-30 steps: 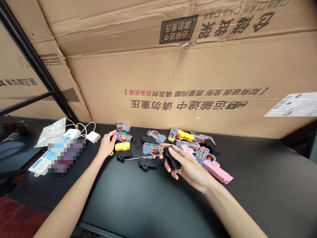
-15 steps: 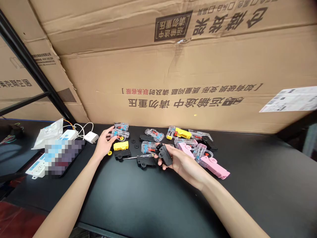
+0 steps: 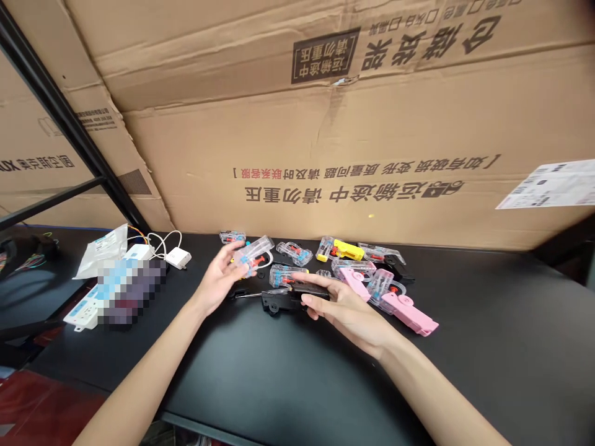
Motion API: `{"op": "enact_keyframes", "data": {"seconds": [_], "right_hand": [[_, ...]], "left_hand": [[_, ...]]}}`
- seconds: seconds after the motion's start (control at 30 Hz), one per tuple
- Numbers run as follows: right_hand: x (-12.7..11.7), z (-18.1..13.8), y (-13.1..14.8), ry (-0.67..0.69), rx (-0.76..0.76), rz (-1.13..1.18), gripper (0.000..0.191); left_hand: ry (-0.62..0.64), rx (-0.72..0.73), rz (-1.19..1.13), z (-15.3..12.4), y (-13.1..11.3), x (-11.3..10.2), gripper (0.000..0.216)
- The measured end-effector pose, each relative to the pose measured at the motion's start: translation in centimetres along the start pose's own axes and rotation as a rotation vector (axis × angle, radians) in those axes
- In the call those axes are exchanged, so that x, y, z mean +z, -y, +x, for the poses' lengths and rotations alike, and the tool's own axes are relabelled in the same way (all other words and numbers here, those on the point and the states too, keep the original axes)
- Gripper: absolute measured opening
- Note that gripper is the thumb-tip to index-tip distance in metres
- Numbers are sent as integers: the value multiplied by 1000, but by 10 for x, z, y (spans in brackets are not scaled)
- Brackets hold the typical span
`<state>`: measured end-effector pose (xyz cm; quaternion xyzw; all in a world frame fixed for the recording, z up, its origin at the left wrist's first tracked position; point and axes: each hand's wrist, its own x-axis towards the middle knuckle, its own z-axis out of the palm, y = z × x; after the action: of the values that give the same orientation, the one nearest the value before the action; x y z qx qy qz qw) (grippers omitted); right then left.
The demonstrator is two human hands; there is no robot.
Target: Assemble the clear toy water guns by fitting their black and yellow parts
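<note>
My left hand (image 3: 217, 279) holds a clear plastic toy piece (image 3: 253, 253) with blue and red parts inside, lifted a little above the black table (image 3: 288, 371). My right hand (image 3: 344, 306) holds a flat black toy part (image 3: 309, 288) between thumb and fingers, just right of another black part (image 3: 276, 301) lying on the table. Behind both hands lie several small toy pieces: clear ones (image 3: 294, 253), a yellow one (image 3: 346, 249) and pink ones (image 3: 409, 310).
Large cardboard sheets (image 3: 353, 155) stand along the back of the table. At the left lie a white power strip (image 3: 86, 303), a white adapter with cable (image 3: 178, 257) and a plastic bag (image 3: 100, 251). A black metal frame (image 3: 69, 124) rises at the left.
My left hand picked a clear toy piece off the table and lifted it toward the middle. My right hand turned the black part flatter and lowered it slightly.
</note>
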<state>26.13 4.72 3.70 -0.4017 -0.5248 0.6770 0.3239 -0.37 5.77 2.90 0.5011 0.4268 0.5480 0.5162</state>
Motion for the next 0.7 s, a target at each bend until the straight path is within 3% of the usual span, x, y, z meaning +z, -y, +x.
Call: {"op": "enact_keyframes", "data": {"seconds": [0.2, 0.37, 0.47, 0.7], "right_hand": [[4, 0, -5, 0, -70, -31, 53], [7, 1, -8, -62, -46, -96, 54], [8, 2, -9, -114, -119, -187, 54], [6, 4, -15, -73, -81, -203, 58]], "left_hand": [[197, -219, -195, -20, 3, 34, 34], [172, -223, -119, -20, 2, 35, 38], [153, -194, -63, -20, 1, 34, 42], [120, -187, -28, -20, 0, 37, 46]]}}
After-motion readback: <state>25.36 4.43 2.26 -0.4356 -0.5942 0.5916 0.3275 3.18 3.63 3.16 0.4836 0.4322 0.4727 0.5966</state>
